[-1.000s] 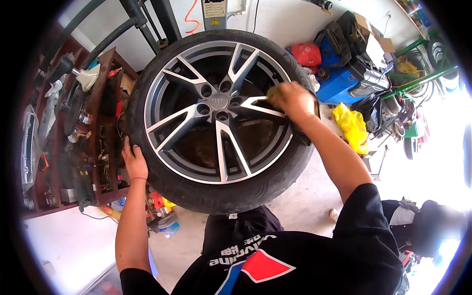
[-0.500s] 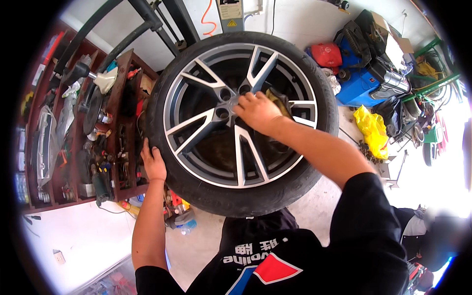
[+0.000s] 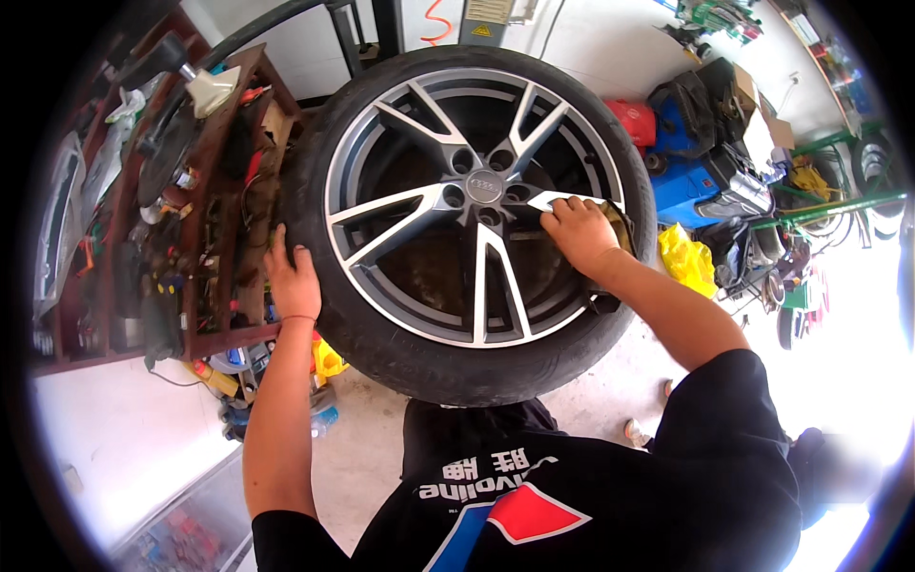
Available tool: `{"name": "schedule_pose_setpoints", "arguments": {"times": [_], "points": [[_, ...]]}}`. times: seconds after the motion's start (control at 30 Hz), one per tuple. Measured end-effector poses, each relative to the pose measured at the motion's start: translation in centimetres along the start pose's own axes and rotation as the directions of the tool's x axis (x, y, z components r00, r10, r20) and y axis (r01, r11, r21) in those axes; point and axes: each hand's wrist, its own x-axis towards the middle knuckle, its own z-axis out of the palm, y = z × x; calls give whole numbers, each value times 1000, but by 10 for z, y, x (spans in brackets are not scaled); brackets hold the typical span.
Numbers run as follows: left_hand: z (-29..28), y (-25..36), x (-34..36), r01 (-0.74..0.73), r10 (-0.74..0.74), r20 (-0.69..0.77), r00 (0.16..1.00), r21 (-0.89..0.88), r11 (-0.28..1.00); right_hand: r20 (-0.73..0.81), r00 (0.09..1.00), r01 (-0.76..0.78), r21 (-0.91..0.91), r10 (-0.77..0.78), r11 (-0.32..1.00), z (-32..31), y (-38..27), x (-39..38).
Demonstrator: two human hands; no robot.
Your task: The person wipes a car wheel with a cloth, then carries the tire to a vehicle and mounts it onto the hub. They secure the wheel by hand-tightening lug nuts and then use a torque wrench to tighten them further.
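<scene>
A black tyre (image 3: 467,381) on a grey and silver alloy wheel (image 3: 393,217) lies face up in front of me, with a round cap (image 3: 484,186) at its hub. My left hand (image 3: 293,276) rests against the tyre's left side, fingers stretched out and holding nothing. On the right-hand spoke lies my right hand (image 3: 583,235), its fingers bent over a dark olive cloth (image 3: 620,225). Much of that cloth is hidden beneath the palm, and a dark end hangs out below the wrist.
Left of the tyre stands a brown wooden shelf (image 3: 214,153) crowded with tools. A yellow bag (image 3: 686,259), a blue machine (image 3: 688,195), a red container (image 3: 633,122) and a green rack (image 3: 829,214) are at the right. Another person's foot (image 3: 636,432) shows on the floor.
My right hand has moved with the cloth from the hub outward to the right-hand spoke, uncovering the hub cap. My left hand stays at the tyre's left side. The view has shifted slightly.
</scene>
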Motion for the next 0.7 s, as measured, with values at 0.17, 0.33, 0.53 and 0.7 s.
{"name": "schedule_pose_setpoints", "arguments": {"times": [0.17, 0.33, 0.53, 0.7], "points": [[-2, 3, 2, -19, 19, 17, 1000, -29, 999, 520, 669, -666, 101, 531, 739, -7, 46, -47], [0, -1, 3, -27, 27, 8, 1000, -16, 1000, 669, 400, -865, 50, 627, 498, -76, 107, -113], [5, -7, 5, -60, 60, -18, 998, -24, 998, 262, 653, -741, 417, 710, 527, -54, 17, -93], [4, -9, 8, -46, 46, 18, 999, -7, 999, 177, 808, -586, 331, 562, 739, -25, -30, -105]]}}
